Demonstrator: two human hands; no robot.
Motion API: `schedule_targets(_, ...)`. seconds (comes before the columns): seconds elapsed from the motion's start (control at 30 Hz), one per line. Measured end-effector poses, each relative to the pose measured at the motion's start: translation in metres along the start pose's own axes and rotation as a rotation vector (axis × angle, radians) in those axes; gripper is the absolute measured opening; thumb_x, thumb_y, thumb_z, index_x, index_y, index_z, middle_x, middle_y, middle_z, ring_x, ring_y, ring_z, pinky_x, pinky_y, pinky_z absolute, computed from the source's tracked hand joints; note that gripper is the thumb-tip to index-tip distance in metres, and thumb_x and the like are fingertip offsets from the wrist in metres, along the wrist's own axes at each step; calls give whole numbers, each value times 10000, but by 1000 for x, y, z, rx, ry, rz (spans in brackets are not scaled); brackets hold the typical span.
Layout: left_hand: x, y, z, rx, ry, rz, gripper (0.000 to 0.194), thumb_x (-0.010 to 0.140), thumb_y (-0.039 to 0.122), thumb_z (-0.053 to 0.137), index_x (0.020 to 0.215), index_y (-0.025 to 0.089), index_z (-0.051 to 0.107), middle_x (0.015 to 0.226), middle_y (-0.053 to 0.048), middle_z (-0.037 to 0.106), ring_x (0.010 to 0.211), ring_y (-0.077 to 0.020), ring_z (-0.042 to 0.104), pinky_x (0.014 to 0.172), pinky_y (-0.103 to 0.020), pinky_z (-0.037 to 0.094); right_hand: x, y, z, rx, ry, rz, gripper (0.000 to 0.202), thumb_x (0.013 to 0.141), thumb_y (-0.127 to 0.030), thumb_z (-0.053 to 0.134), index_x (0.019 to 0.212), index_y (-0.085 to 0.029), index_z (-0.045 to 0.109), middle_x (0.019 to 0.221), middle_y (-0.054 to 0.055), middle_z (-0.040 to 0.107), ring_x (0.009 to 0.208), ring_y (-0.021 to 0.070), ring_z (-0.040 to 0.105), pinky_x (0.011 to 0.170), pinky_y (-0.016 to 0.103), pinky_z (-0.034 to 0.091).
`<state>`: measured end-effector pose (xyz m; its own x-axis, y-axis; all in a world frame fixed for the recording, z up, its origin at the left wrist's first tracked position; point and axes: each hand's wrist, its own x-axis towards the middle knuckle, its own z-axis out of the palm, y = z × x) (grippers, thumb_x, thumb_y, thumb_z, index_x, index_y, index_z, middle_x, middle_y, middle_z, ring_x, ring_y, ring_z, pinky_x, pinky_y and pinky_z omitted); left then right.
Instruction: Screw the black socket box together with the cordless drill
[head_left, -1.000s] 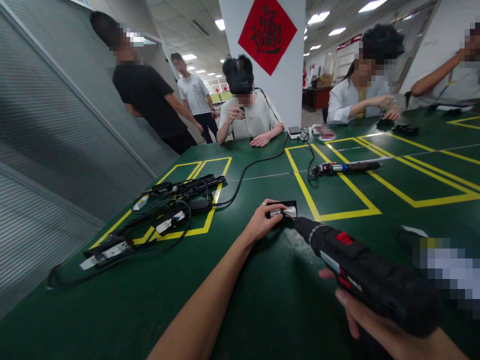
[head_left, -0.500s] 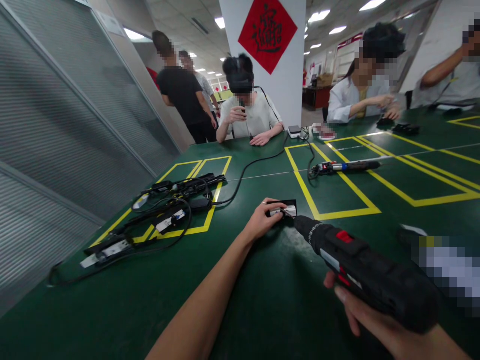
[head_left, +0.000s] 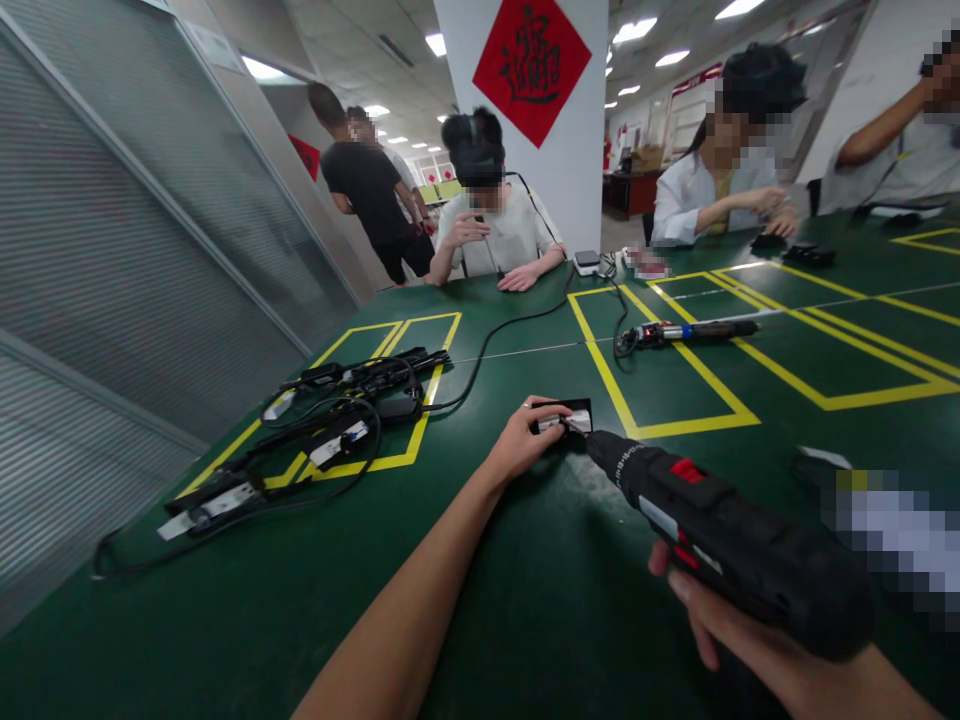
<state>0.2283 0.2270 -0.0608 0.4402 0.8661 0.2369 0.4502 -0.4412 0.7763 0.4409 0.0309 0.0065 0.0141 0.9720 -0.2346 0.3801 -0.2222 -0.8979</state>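
The person in the black shirt (head_left: 367,195), upper left, now stands further right; my hands hardly move. My left hand (head_left: 525,435) holds the small black part (head_left: 580,421) mid-frame, its long side running left to right. My right hand (head_left: 739,612), farther off, lower right, grips the power drill (head_left: 724,535), aimed up-left at it. I can't tell if the bit (head_left: 576,429) touches.
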Motion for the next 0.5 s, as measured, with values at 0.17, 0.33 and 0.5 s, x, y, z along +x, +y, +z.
schedule_targets(0.17, 0, -2, 1, -8, -1, 9, 270, 830, 278, 535, 1054, 220, 675, 1164, -64, 555, 1135, -200, 522, 1044, -351, 371, 2, 0, -3, 1, -48, 15, 293, 803, -480, 503, 900, -245, 648, 596, -7, 624, 550, 206, 659, 549, 308, 562)
schedule_targets(0.33, 1, -1, 2, 4, 6, -3, 272, 837, 271, 515, 1049, 222, 679, 1148, -61, 568, 1128, -200, 524, 1038, -357, 377, 2, -1, -3, 9, -72, 22, 316, 811, -502, 491, 913, -242, 638, 572, -17, 589, 538, 203, 638, 588, 328, 557)
schedule_targets(0.5, 0, -1, 1, 1, 6, 3, 271, 838, 277, 516, 1047, 224, 679, 1147, -60, 567, 1125, -200, 524, 1039, -356, 373, -1, -3, 2, 89, 21, 50, 288, 773, -496, 541, 866, -248, 653, 527, -36, 543, 511, 190, 599, 541, 310, 546)
